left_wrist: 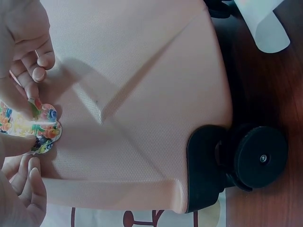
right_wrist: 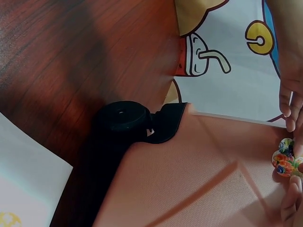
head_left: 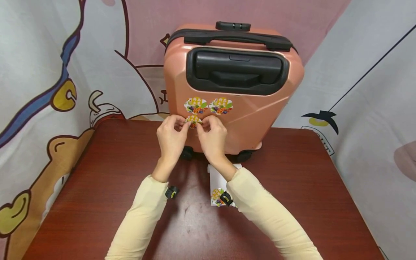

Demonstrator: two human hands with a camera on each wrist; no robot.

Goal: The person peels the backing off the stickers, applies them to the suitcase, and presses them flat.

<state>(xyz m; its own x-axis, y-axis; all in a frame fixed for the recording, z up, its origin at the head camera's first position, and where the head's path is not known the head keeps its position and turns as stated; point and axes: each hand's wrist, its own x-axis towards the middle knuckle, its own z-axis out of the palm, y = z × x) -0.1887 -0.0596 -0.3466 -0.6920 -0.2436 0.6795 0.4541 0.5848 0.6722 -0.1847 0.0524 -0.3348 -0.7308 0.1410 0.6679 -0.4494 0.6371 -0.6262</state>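
The fruit sticker (head_left: pixel 194 120) is sitting at the pink suitcase (head_left: pixel 242 124), just below two other stickers (head_left: pixel 196 105). The left hand (head_left: pixel 173 135) and the right hand (head_left: pixel 212 137) are pinching its sides, their fingertips almost meeting.

The brown table (head_left: pixel 299 173) bears a pink suitcase (head_left: pixel 253 115) and a white sticker sheet (head_left: pixel 217 181).

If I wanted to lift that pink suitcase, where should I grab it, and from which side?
Probably by the middle of the black carry handle along its top edge, reaching from above. The suitcase stands on its wheels, and the handle is a long bar fixed at both ends; finger room beneath is hard to judge.
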